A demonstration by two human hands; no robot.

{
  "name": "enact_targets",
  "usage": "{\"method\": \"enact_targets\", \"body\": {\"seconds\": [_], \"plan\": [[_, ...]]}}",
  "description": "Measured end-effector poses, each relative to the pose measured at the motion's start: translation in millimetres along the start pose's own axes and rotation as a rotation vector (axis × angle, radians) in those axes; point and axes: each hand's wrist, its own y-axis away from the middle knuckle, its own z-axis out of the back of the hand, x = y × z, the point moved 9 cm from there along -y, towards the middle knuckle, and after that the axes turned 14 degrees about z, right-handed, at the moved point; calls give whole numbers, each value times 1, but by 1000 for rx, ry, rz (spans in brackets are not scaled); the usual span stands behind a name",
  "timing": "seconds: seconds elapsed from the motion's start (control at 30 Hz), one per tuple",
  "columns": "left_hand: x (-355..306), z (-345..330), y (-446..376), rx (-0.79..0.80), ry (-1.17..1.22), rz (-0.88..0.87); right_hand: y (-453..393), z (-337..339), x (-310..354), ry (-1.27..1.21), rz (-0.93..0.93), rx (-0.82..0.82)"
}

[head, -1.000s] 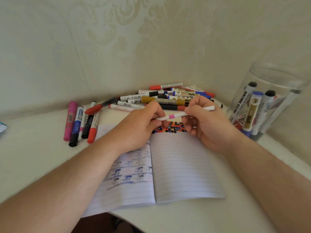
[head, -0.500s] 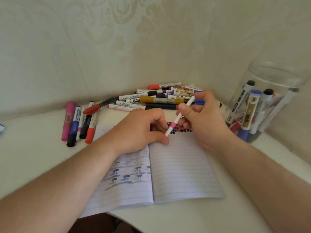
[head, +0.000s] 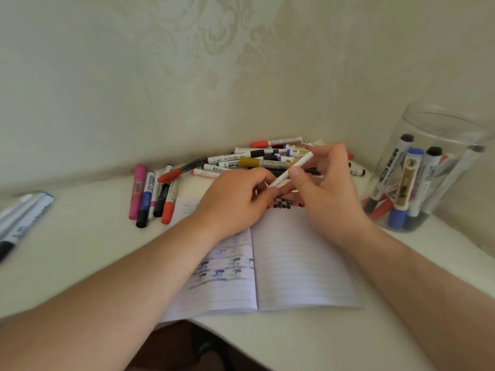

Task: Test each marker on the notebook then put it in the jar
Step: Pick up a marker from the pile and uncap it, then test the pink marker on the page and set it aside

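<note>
Marker (head: pixel 294 167), slim white barrel, held tilted above the top of the open notebook (head: pixel 302 269); right hand (head: pixel 326 191) pinches it between thumb and fingers, upper end pointing up-right. Left hand (head: pixel 238 202) has fingers curled at the marker's lower end; whether it grips the tip or a cap is hidden. Notebook lies open on the white table (head: pixel 80 253), lined pages, coloured test dabs (head: pixel 286 204) at the top of the right page, blue scribbles on the left page. Pile of markers (head: pixel 257 159) behind the hands; one label reads "MARKER", other print too small. Row of markers (head: pixel 152 194) left of the notebook: pink, blue, black, red. Clear jar (head: pixel 439 124) at right holds several markers upright; labels unreadable. More markers (head: pixel 24 212) at the far left edge, blurred.
</note>
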Motion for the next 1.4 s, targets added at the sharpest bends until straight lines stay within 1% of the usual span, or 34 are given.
{"method": "enact_targets", "body": {"seconds": [0.07,0.13,0.23,0.27,0.33,0.43,0.53,0.57,0.63,0.8,0.87,0.93,0.97,1.03,1.1,1.17,1.27,1.33,1.4], "plan": [[1,12,-2,-48,-101,4,1,5,3,142,73,24],[12,36,-3,-85,-110,72,2,8,2,255,88,82],[49,88,7,-208,-143,214,9,-1,-7,390,33,267],[68,107,14,-238,-144,280,11,-3,-8,416,25,303],[108,142,34,-264,-146,413,11,-3,-8,436,27,323],[168,184,72,-246,-278,593,10,-4,-8,450,42,321],[213,201,113,-139,-385,741,10,-4,-9,440,54,306],[223,203,124,-106,-433,756,10,-4,-9,435,57,299],[236,209,140,-95,-526,761,10,-4,-9,421,64,284],[236,217,147,-156,-633,787,10,-3,-11,402,68,259],[226,210,140,-171,-677,764,10,-2,-11,396,65,250],[213,195,126,-185,-619,731,9,-1,-11,391,62,240],[204,184,117,-178,-540,717,9,-1,-11,393,62,238],[186,159,97,-131,-365,693,9,0,-11,391,62,232],[171,135,78,-71,-271,651,8,1,-12,383,55,219],[161,119,62,-34,-249,622,8,3,-13,369,42,210],[161,114,50,-16,-297,645,7,5,-15,361,38,207],[171,117,49,5,-288,700,7,5,-15,362,43,211],[182,122,51,19,-226,777,7,4,-15,357,47,217]]}}
